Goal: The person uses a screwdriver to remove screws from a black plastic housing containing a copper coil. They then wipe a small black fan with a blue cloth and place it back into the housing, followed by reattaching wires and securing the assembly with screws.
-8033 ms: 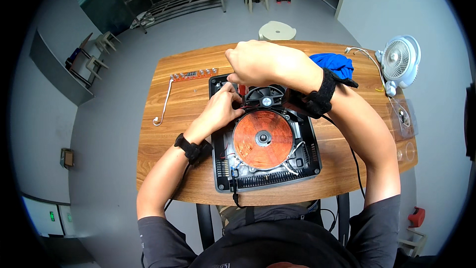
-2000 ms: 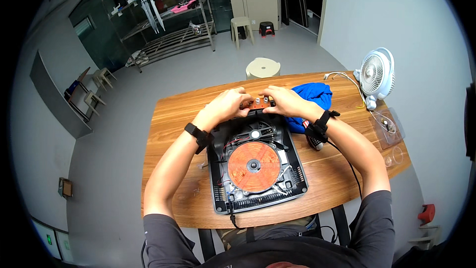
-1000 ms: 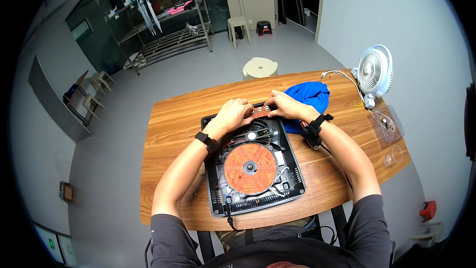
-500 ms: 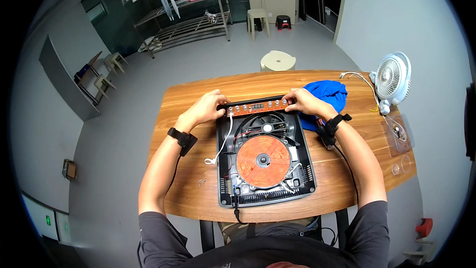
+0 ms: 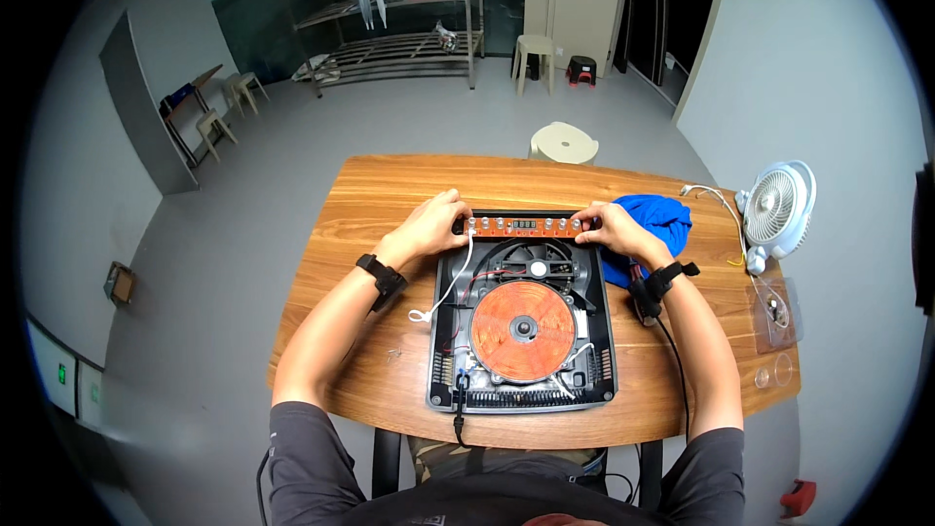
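An opened induction cooker with a black housing (image 5: 606, 351) lies on the table in front of me. Inside it show a round copper coil (image 5: 506, 331) and a black cooling fan (image 5: 537, 269). Along its far edge runs a narrow orange control board (image 5: 524, 227) with a small display and several round buttons. My left hand (image 5: 429, 227) pinches the board's left end, and my right hand (image 5: 617, 231) grips the right end. The fingertips partly hide both ends. A white cable (image 5: 460, 278) trails from the board's left end over the housing's left side.
Small screws (image 5: 393, 355) lie left of the cooker on the wooden table (image 5: 390, 180). To the right are a blue cloth (image 5: 657, 219), a white desk fan (image 5: 779, 205) and a clear plastic tray (image 5: 776, 315). A black power cord (image 5: 460, 424) leaves the cooker's near edge.
My view has shifted and turned slightly, so the table and cooker sit lower in the picture. Both hands keep hold of the control board's ends.
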Demonstrator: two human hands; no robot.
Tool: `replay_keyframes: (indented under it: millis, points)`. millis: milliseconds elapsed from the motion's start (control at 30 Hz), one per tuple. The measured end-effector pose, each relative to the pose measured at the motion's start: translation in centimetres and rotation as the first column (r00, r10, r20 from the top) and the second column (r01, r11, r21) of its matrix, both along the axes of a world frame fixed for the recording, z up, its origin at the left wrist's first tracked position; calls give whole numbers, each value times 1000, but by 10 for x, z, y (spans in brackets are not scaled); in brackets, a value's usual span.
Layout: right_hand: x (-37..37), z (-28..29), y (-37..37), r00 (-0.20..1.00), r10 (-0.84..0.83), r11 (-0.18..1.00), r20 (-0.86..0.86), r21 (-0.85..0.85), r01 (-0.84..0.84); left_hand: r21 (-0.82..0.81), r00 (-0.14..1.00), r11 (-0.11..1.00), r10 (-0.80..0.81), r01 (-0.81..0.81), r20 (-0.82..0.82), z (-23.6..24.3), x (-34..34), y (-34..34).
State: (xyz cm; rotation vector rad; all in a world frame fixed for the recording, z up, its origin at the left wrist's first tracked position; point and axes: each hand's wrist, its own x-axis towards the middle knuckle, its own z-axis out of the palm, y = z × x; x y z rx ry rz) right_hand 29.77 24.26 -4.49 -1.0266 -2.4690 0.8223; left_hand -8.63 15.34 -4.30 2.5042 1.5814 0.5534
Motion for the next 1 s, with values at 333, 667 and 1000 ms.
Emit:
replay_keyframes:
  millis: [333,667,1000]
  points:
    - [-7,7,-6,1000,24,1000,14,16,-24,-66,986,997,-28,40,165,-7,-13,4]
    - [-8,6,-6,999,15,999,40,45,-16,-95,980,994,-40,59,195,-12,-18,8]
    - [-9,10,-9,997,-13,998,80,57,9,-160,979,984,-47,80,197,-15,-25,16]
